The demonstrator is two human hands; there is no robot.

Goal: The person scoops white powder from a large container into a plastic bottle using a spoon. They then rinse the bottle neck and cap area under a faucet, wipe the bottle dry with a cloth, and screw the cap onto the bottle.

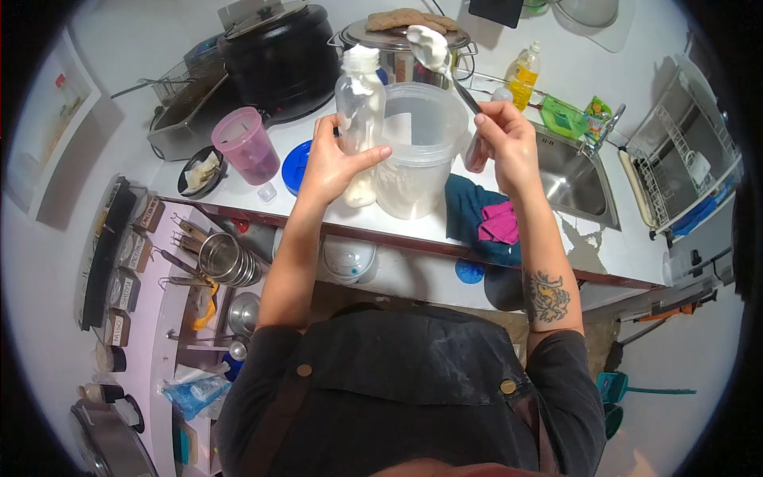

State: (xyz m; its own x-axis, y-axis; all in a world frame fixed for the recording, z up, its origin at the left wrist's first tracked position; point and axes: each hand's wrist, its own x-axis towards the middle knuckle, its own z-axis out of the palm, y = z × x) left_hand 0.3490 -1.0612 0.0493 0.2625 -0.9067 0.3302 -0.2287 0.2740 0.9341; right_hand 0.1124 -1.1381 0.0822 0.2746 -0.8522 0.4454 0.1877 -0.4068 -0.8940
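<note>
My left hand (337, 158) is closed round a clear plastic bottle (361, 110), upright and uncapped, with white creamy stuff on its inner wall, at its neck and at its bottom. Just to its right stands a translucent plastic tub (414, 179) with white smears inside. Above and right of the tub, my right hand (506, 140) grips the dark handle of a spoon (467, 95), whose raised bowl carries a thick white cream (428, 47). A blue lid (296, 169) lies on the counter behind my left wrist, partly hidden.
A pink plastic pitcher (247, 146) and a black bowl (202, 173) stand left on the counter (238, 208). Behind are a black soup kettle (277, 65) and a steel pot (393, 59). Teal cloth (468, 206), magenta cloth (499, 223) and a sink (575, 179) lie right.
</note>
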